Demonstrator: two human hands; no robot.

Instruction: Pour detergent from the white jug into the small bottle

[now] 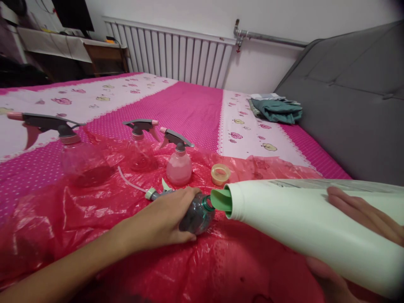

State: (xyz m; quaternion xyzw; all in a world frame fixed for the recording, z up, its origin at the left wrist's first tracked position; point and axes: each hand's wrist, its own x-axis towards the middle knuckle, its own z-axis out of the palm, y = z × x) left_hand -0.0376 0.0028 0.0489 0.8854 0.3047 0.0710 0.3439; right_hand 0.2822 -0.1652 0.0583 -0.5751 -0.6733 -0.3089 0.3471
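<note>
Bright, even indoor light; edges stretched, near corners blurred.

No legible text, brand, number or sign appears in this view. The white jug point(303, 227) carries a label along its upper side, near the bed's right edge, but the print is seen edge-on and too blurred to read. The spray bottles point(179, 162) show no lettering. The bedspread point(189, 105) bears printed motifs only, no words.
</note>
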